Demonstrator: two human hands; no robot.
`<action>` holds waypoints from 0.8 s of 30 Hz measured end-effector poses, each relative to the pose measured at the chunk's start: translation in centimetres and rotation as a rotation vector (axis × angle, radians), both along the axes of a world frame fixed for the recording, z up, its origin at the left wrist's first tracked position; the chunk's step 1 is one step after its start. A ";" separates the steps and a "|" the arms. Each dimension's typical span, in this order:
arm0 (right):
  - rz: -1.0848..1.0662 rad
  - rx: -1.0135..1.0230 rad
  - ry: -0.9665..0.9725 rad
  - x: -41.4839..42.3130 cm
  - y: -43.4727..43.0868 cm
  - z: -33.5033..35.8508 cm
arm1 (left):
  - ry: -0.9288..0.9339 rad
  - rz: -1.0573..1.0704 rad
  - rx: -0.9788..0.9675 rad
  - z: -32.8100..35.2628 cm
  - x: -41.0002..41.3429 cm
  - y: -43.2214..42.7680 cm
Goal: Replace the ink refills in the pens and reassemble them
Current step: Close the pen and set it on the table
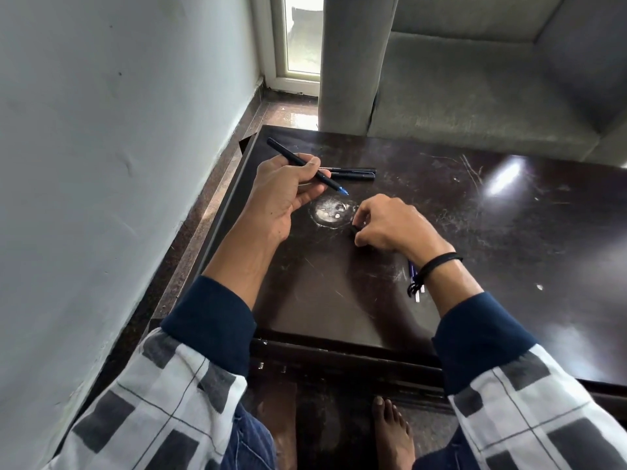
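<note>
Black piece [355, 229] half under right hand [390, 225]

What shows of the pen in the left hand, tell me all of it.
The pen is slim, with a matte black barrel that looks plastic and a blue tip, uncapped. The left hand grips its middle. It slants above the dark table, tip pointing down and right, back end up and left.

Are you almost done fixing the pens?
One black pen in the left hand has its blue tip in, uncapped. The right hand pinches a small dark piece, maybe its cap. Two other pens and spare refills wait on the table.
</note>
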State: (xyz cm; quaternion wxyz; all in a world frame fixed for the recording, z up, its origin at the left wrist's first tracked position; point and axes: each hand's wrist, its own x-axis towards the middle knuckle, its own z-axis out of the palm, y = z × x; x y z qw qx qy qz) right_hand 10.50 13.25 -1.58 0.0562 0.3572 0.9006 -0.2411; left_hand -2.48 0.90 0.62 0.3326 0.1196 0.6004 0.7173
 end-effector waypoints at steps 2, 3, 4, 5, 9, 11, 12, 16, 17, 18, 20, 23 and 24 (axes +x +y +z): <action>-0.025 -0.118 0.104 0.0 0.3 0.6 | -0.002 0.002 -0.017 -0.1 -0.1 0.0; -0.043 -0.174 0.171 0.1 0.5 0.9 | 0.000 0.003 -0.027 -0.1 -0.1 0.0; -0.055 -0.207 0.232 0.1 0.6 1.1 | 0.005 0.003 -0.037 -0.1 -0.1 0.0; -0.062 -0.227 0.282 0.2 0.7 1.3 | 0.011 0.002 -0.046 -0.1 -0.1 0.0; -0.076 -0.255 0.388 0.1 0.5 1.3 | 0.023 -0.018 -0.073 0.0 0.1 0.0; -0.074 -0.262 0.394 0.0 0.4 1.2 | 0.020 -0.034 -0.082 0.1 0.2 0.0; -0.075 -0.268 0.399 0.0 0.4 1.1 | 0.022 -0.044 -0.087 0.1 0.2 0.0; -0.065 -0.286 0.423 -0.1 0.2 1.2 | 0.045 -0.080 -0.115 0.0 0.5 0.2; -0.061 -0.286 0.423 -0.1 0.2 1.2 | 0.043 -0.081 -0.118 0.0 0.5 0.2; -0.056 -0.281 0.420 -0.1 0.2 1.2 | 0.037 -0.076 -0.117 0.0 0.5 0.2; -0.048 -0.270 0.414 -0.1 0.2 1.3 | 0.025 -0.062 -0.115 0.0 0.4 0.2; -0.041 -0.266 0.403 -0.1 0.3 1.2 | 0.031 -0.066 -0.119 0.1 0.4 0.1; -0.039 -0.266 0.404 -0.1 0.3 1.2 | 0.034 -0.071 -0.120 0.2 0.4 0.1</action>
